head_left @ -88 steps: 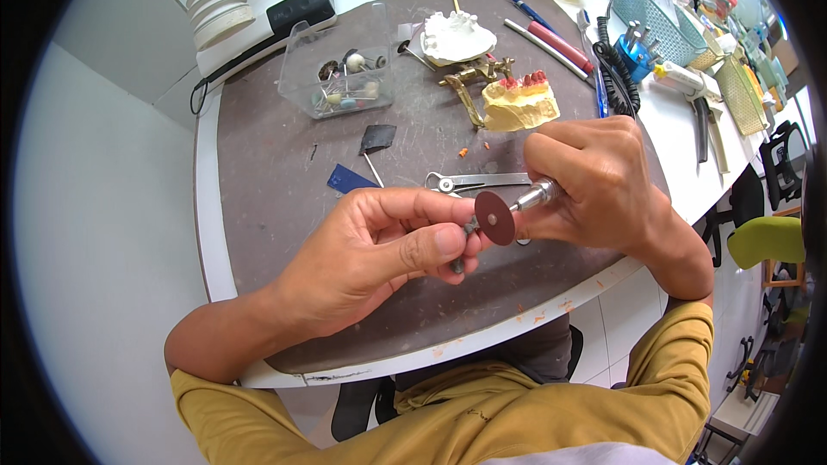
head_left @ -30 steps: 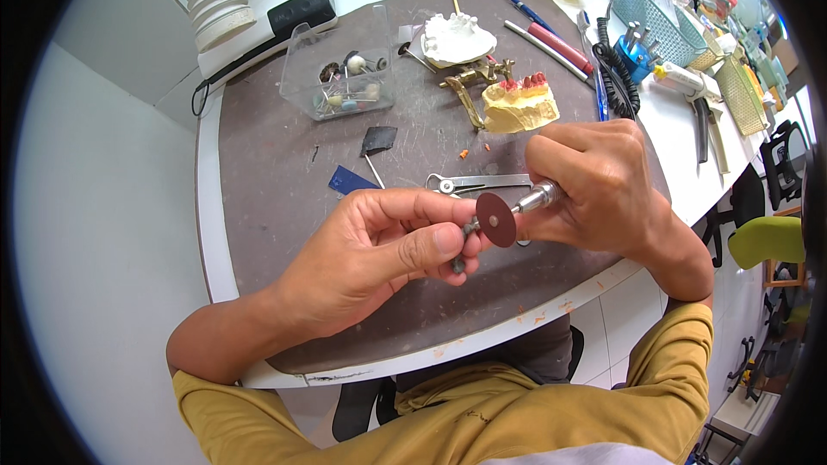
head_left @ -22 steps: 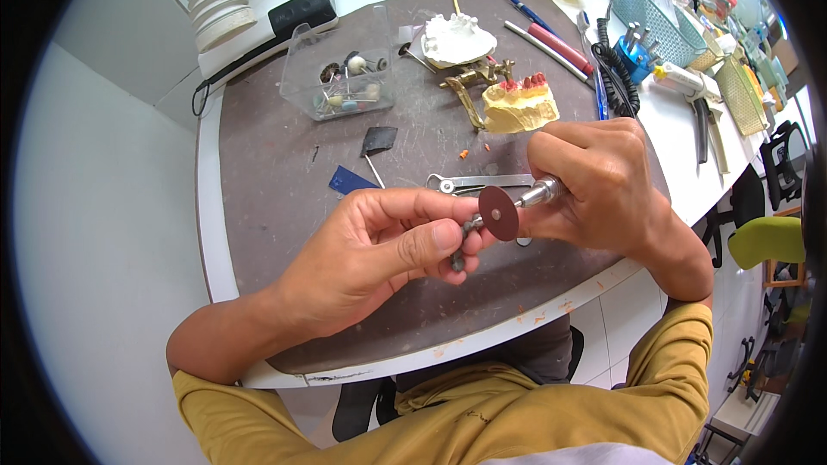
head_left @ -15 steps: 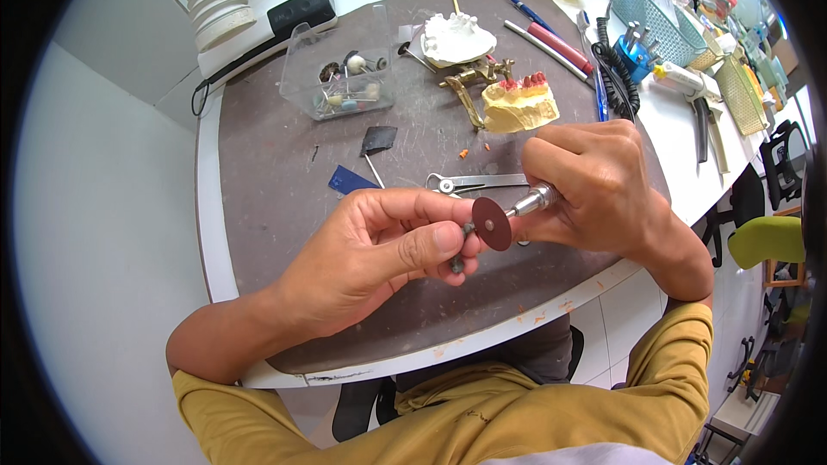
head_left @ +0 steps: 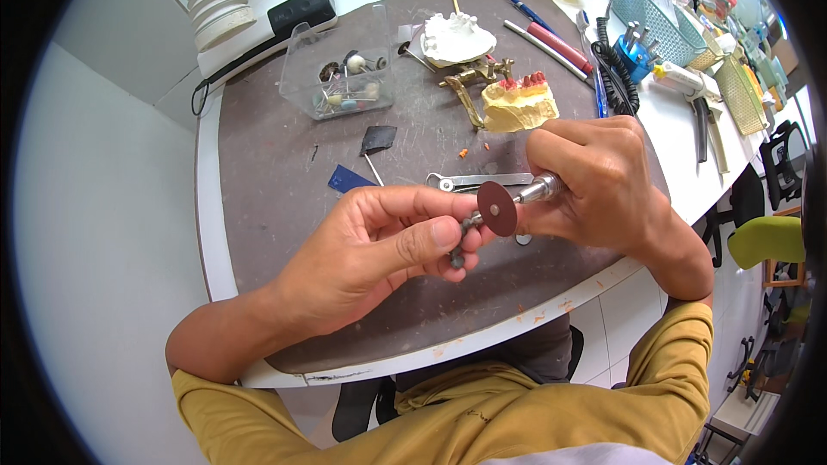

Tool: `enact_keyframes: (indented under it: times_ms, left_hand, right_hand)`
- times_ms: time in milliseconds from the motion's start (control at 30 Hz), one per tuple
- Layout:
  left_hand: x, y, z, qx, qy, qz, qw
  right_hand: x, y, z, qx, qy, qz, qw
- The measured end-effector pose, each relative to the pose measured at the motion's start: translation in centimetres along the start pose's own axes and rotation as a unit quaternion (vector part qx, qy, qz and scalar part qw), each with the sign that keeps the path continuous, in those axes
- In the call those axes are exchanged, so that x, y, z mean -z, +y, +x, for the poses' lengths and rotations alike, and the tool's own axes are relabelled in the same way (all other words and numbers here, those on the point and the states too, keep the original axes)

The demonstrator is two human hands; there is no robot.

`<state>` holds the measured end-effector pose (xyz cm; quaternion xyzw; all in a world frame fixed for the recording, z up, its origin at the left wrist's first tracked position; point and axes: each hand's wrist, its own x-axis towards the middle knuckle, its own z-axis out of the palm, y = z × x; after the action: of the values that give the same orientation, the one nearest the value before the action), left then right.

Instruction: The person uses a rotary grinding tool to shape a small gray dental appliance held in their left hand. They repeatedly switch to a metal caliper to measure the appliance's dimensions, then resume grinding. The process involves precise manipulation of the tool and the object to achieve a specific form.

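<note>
My left hand (head_left: 379, 250) is closed, pinching a small dark-grey metal dental casting (head_left: 457, 257) between thumb and fingers. My right hand (head_left: 594, 185) wraps round a silver rotary handpiece (head_left: 541, 188). A reddish-brown cutting disc (head_left: 497, 209) is fitted at the handpiece's tip. The disc stands right beside the casting and my left fingertips; whether it touches the metal I cannot tell. Behind the hands lies a silver caliper-like tool (head_left: 482, 179), partly hidden by the disc and my right hand.
Farther back are a yellow dental model with red teeth (head_left: 520, 108), a brass articulator (head_left: 465, 96), a white plaster model (head_left: 455, 39) and a clear box of polishing bits (head_left: 297, 90). A dark square piece (head_left: 378, 139) and a blue strip (head_left: 351, 178) lie left. Pens and baskets (head_left: 659, 13) stand right.
The handpiece and disc have shifted slightly right and away from my left fingertips, so more of the casting shows. My left hand has hardly moved.
</note>
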<state>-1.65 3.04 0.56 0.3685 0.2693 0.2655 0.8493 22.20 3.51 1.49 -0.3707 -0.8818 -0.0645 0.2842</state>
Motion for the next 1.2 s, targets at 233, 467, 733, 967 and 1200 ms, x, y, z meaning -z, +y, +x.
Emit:
enact_keyframes:
  times_ms: [233, 467, 733, 967, 1200]
  left_hand:
    - [0.19, -0.03, 0.05, -0.001, -0.013, 0.008, 1.000]
    - [0.19, -0.03, 0.06, -0.007, -0.018, 0.007, 1.000]
    - [0.19, 0.01, 0.07, -0.004, -0.019, 0.007, 1.000]
    - [0.18, 0.07, 0.03, 0.000, -0.017, 0.011, 1.000]
    - [0.17, 0.05, 0.08, 0.002, -0.014, 0.014, 1.000]
  right_hand:
    - [0.02, -0.08, 0.10, 0.002, -0.001, 0.002, 1.000]
    - [-0.07, -0.03, 0.06, 0.007, 0.004, 0.008, 1.000]
    - [-0.16, 0.05, 0.05, 0.005, 0.007, 0.001, 1.000]
    - [-0.10, -0.02, 0.13, 0.010, 0.006, -0.005, 1.000]
    - [-0.17, 0.00, 0.15, 0.014, 0.001, 0.001, 1.000]
